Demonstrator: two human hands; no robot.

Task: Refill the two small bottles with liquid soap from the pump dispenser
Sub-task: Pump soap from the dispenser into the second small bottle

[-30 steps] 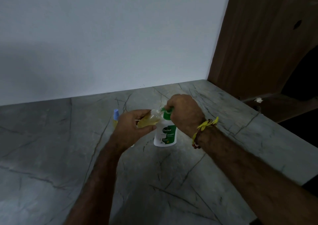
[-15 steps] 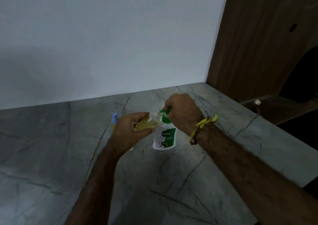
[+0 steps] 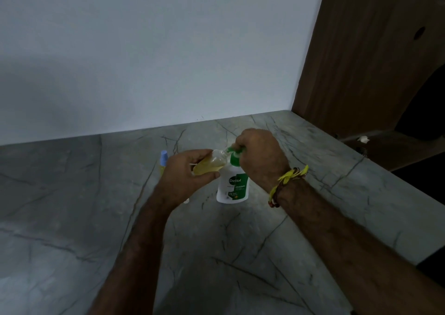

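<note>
head view: left hand (image 3: pixel 190 174) grips the tilted small bottle (image 3: pixel 210 165) at the nozzle, right hand (image 3: pixel 261 154) fingers curled over the pump dispenser (image 3: pixel 233 184); misalignment may spill soap.

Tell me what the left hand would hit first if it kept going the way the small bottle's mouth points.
Likely the pump dispenser: the left hand aims the small bottle at its green spout, just below the right hand. Depth is hard to judge.

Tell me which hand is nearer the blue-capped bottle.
Left. The left hand, holding the small bottle, sits just right of the blue-capped bottle; the right hand is farther right, on the pump dispenser.
</note>
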